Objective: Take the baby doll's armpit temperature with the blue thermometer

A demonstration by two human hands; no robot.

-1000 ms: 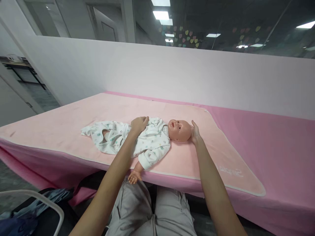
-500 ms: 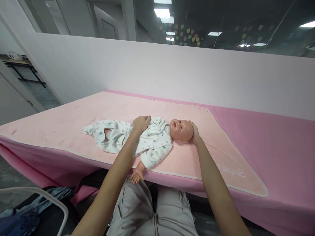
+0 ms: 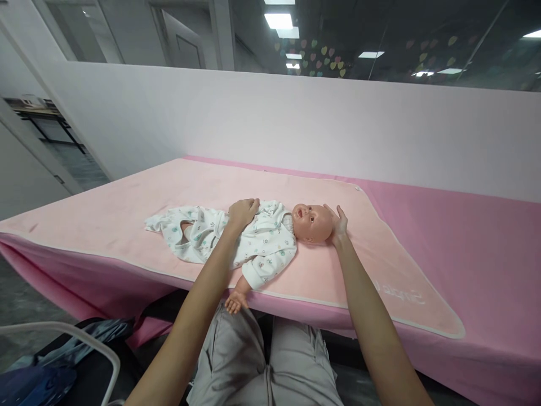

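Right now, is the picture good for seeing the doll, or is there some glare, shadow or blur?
Head view: the doll is softly lit, shadows faint; light panels glare white in the dark glass; forearms look stretched toward the lower edge; the lettering on the mat is faint, hard to read.

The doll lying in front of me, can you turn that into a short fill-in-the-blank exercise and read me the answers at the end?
The left hand rests on clothes whose main colour is ____.
The right hand is beside the head of the doll, which lies on its ____.
The doll's bare hand sticks out past the near ____ of the mat.
Missing words: white; back; edge.
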